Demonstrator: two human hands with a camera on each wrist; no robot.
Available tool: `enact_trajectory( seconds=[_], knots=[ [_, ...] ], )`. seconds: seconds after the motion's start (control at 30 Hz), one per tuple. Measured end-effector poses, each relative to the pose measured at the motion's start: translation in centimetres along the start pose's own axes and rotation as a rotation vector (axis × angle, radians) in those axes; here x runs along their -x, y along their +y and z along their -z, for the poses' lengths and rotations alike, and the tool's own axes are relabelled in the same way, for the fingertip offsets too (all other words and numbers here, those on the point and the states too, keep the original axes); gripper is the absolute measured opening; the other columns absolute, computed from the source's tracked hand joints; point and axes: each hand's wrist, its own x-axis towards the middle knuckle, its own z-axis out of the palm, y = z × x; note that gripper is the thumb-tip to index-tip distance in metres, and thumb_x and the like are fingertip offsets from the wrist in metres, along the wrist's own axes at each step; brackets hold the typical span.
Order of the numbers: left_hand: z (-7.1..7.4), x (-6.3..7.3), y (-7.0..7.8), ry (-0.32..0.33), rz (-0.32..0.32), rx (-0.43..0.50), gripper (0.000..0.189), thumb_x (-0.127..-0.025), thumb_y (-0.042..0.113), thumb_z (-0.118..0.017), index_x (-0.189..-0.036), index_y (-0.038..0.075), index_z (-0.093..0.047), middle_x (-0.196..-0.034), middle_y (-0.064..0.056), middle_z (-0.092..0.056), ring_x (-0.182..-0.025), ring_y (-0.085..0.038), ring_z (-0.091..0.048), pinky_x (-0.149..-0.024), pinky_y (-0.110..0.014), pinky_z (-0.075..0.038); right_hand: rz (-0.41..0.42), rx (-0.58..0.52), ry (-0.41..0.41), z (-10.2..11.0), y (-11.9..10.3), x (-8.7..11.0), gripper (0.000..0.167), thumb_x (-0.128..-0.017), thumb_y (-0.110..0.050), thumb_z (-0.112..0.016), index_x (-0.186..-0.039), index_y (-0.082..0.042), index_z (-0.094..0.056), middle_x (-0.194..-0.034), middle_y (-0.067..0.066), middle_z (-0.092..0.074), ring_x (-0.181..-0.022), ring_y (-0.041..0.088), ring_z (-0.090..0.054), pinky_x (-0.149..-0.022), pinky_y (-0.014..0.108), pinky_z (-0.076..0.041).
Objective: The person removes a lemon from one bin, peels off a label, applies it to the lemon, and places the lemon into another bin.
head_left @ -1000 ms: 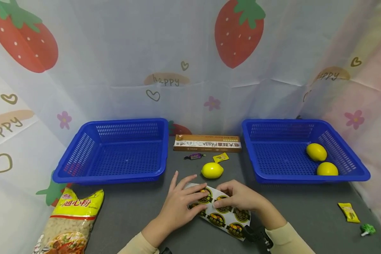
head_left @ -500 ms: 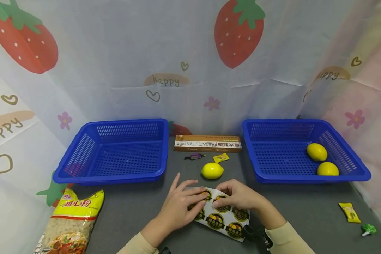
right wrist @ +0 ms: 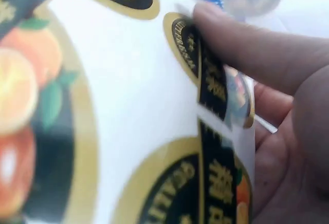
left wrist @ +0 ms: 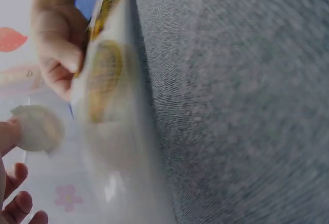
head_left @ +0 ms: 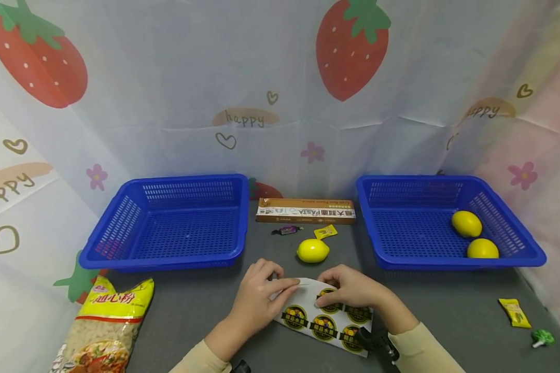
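A white sheet of round fruit stickers (head_left: 306, 300) is held off the grey table, with black and gold labels on it. My right hand (head_left: 352, 288) grips the sheet by its far edge, the thumb (right wrist: 247, 44) across its printed face. Between the thumb and forefinger of my left hand (head_left: 257, 294) is a peeled round sticker (left wrist: 38, 128), its pale back showing in the left wrist view. From the head it appears almost edge-on, just over the sheet's upper left. A yellow lemon (head_left: 313, 250) lies beyond both hands.
Blue baskets stand at the left (head_left: 235, 256) and right (head_left: 373, 248); two lemons (head_left: 466, 224) lie in the right one. Behind are a pasta box (head_left: 305, 211), a purple candy (head_left: 287, 230) and a yellow packet (head_left: 325, 231). A pasta bag (head_left: 107, 326) lies front left.
My left hand has drawn back a little from the sheet with a sticker pinched off it, its fingers now more curled. A bare white patch shows at the sheet's upper left.
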Motion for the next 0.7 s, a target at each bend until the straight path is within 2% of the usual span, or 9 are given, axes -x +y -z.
enact_trajectory(
  seconds=[0.13, 0.23, 0.3, 0.4, 0.47, 0.53, 0.6, 0.7],
  knots=[
    [0.1, -0.1, 0.0, 0.066, -0.003, 0.059, 0.012, -0.085, 0.022, -0.082, -0.097, 0.022, -0.083, -0.073, 0.011, -0.067, -0.064, -0.006, -0.049, -0.060, -0.019, -0.038, -0.041, 0.111, 0.030, 0.0, 0.3, -0.2, 0.013, -0.089, -0.023, -0.078, -0.096, -0.013, -0.073, -0.082, -0.003, -0.072, -0.068, 0.010, -0.060, -0.063, 0.026, -0.050],
    [0.2, -0.1, 0.1, 0.067, 0.010, 0.142, 0.013, -0.084, 0.017, -0.083, -0.097, 0.017, -0.083, -0.076, 0.009, -0.074, -0.061, -0.004, -0.057, -0.060, -0.016, -0.045, -0.070, 0.234, 0.082, -0.1, 0.3, -0.4, 0.014, -0.088, -0.025, -0.080, -0.094, -0.016, -0.072, -0.074, -0.007, -0.063, -0.064, 0.009, -0.051, -0.059, 0.025, -0.043],
    [0.2, -0.1, 0.2, 0.046, 0.050, 0.195, 0.013, -0.084, 0.014, -0.082, -0.097, 0.015, -0.082, -0.083, 0.006, -0.077, -0.066, -0.005, -0.065, -0.066, -0.018, -0.053, -0.085, 0.318, 0.122, -0.2, 0.3, -0.5, 0.014, -0.087, -0.025, -0.080, -0.092, -0.016, -0.070, -0.070, -0.006, -0.055, -0.062, 0.010, -0.046, -0.057, 0.026, -0.038],
    [0.3, -0.1, 0.4, 0.004, 0.155, 0.281, 0.015, -0.085, 0.013, -0.082, -0.100, 0.012, -0.081, -0.094, 0.003, -0.079, -0.083, -0.009, -0.074, -0.078, -0.025, -0.059, -0.109, 0.396, 0.169, -0.4, 0.3, -0.8, 0.020, -0.086, -0.024, -0.082, -0.100, -0.013, -0.073, -0.080, -0.004, -0.063, -0.071, 0.012, -0.055, -0.063, 0.029, -0.046],
    [0.4, -0.1, 0.5, -0.008, 0.239, 0.341, 0.015, -0.088, 0.015, -0.080, -0.103, 0.012, -0.080, -0.098, 0.002, -0.078, -0.088, -0.010, -0.074, -0.080, -0.029, -0.060, -0.130, 0.414, 0.177, -0.4, 0.4, -0.9, 0.030, -0.085, -0.023, -0.082, -0.111, -0.011, -0.073, -0.096, 0.000, -0.071, -0.086, 0.016, -0.064, -0.074, 0.036, -0.055],
    [0.5, -0.1, 0.5, -0.001, 0.329, 0.401, 0.014, -0.090, 0.016, -0.078, -0.103, 0.014, -0.080, -0.098, 0.002, -0.078, -0.088, -0.011, -0.074, -0.076, -0.031, -0.061, -0.145, 0.429, 0.177, -0.5, 0.3, -1.0, 0.041, -0.085, -0.024, -0.082, -0.122, -0.011, -0.071, -0.115, 0.005, -0.072, -0.103, 0.021, -0.066, -0.088, 0.043, -0.056],
    [0.6, -0.3, 0.5, 0.015, 0.428, 0.461, 0.015, -0.091, 0.017, -0.077, -0.106, 0.015, -0.079, -0.096, 0.002, -0.078, -0.085, -0.011, -0.073, -0.074, -0.030, -0.060, -0.130, 0.453, 0.164, -0.4, 0.2, -1.1, 0.044, -0.086, -0.024, -0.082, -0.126, -0.010, -0.070, -0.118, 0.005, -0.070, -0.106, 0.021, -0.065, -0.091, 0.044, -0.055],
    [0.9, -0.5, 0.3, 0.027, 0.589, 0.541, 0.030, -0.090, 0.017, -0.078, -0.120, 0.016, -0.073, -0.090, 0.001, -0.078, -0.082, -0.012, -0.072, -0.073, -0.026, -0.059, -0.068, 0.510, 0.162, -0.4, 0.2, -1.2, 0.044, -0.087, -0.025, -0.080, -0.127, -0.012, -0.069, -0.113, 0.000, -0.068, -0.103, 0.019, -0.061, -0.087, 0.042, -0.053]
  ],
)
